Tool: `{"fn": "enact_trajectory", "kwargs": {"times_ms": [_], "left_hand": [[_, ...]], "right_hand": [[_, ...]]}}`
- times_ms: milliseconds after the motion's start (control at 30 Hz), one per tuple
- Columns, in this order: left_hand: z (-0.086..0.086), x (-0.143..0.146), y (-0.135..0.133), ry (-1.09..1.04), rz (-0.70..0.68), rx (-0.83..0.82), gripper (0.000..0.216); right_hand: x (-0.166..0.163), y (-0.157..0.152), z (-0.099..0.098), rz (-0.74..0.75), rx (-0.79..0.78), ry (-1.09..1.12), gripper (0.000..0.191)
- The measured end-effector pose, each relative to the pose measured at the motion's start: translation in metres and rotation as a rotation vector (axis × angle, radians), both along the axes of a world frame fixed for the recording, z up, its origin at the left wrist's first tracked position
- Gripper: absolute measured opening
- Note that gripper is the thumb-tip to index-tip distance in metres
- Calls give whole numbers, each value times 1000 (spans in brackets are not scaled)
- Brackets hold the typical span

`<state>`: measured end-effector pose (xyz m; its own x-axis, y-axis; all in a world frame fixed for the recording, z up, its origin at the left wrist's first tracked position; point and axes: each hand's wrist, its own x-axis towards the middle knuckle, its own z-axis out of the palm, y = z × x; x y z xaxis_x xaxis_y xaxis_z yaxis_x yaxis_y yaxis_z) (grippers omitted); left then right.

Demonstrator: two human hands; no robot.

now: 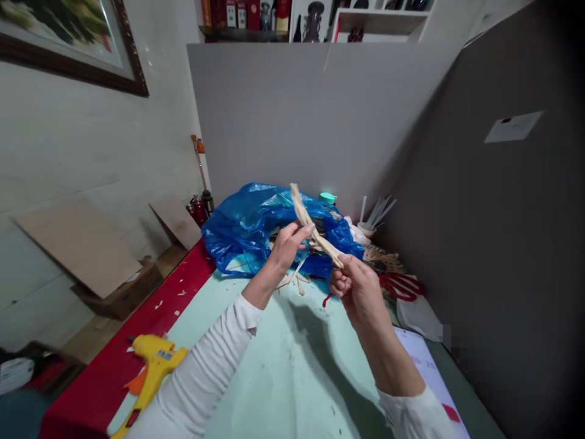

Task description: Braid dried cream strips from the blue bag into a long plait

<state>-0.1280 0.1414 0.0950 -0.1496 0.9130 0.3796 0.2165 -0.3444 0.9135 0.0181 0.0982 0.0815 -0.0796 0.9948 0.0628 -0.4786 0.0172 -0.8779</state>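
Note:
A long, pale, crinkled strip that looks like dried husk is held up slantwise above the table. My right hand is closed around its lower end, fingers curled in. Near the middle of the strip, my left hand pinches it between thumb and fingers; the exact contact is partly hidden. Right behind both hands lies an open blue plastic bag with more pale strips showing in its mouth. A few loose pale strips rest on the table in front of the bag.
A yellow glue gun lies at the left on the pale green table cover. To the right are red-handled scissors, a cup of white sticks and a phone-like white screen. Grey panels stand behind and at right.

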Motion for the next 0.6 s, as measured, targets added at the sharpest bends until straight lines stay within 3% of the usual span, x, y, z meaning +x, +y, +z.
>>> {"fn": "enact_trajectory", "kwargs": {"times_ms": [100, 167, 233, 333, 400, 500, 600], "left_hand": [[-3, 0, -18, -321, -182, 12, 33], [-7, -2, -27, -305, -170, 40, 31], [-11, -6, -35, -117, -64, 114, 28], [-17, -12, -47, 425, 241, 264, 28], [-22, -14, -55, 803, 359, 268, 28], [-27, -9, -66, 1154, 370, 216, 22], [-28, 4, -75, 1295, 287, 229, 20]], "right_hand": [[-15, -16, -17, 127, 23, -133, 32], [-20, -26, -28, 224, 98, -304, 30], [-20, -35, -37, 221, 240, -546, 25], [-15, -51, -42, -81, 560, -898, 18], [-13, -63, -41, -262, 822, -971, 16], [-15, -82, -40, -266, 1219, -918, 35], [-16, -95, -43, -189, 1420, -940, 57]]}}
